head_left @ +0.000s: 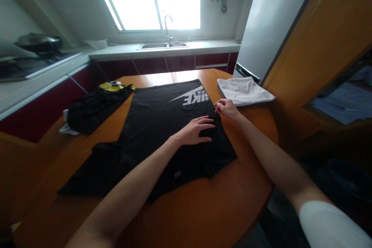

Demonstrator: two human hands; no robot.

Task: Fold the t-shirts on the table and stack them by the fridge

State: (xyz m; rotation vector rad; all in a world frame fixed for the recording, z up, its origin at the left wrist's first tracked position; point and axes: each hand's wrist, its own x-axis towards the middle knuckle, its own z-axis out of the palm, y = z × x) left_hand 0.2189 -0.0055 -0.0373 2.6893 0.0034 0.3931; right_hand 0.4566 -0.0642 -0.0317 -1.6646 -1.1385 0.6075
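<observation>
A black T-shirt (157, 116) with a large pale Nike print lies spread across the wooden table, its lettering upside down from where I stand. My left hand (196, 130) rests flat on the shirt's right half, fingers spread. At the shirt's right edge, just beyond the left hand, my right hand (226, 108) has its fingers curled in a pinch on the fabric. One sleeve reaches out to the lower left, and a small light tag shows near the neckline. My left forearm hides part of the shirt's near side.
Folded light cloths (245, 90) are stacked at the table's right, close to the right hand. A crumpled heap of black and yellow clothing (97, 106) lies at the left edge. Beyond the wooden table (186, 211) are a counter with a sink (162, 45) and a refrigerator (270, 15).
</observation>
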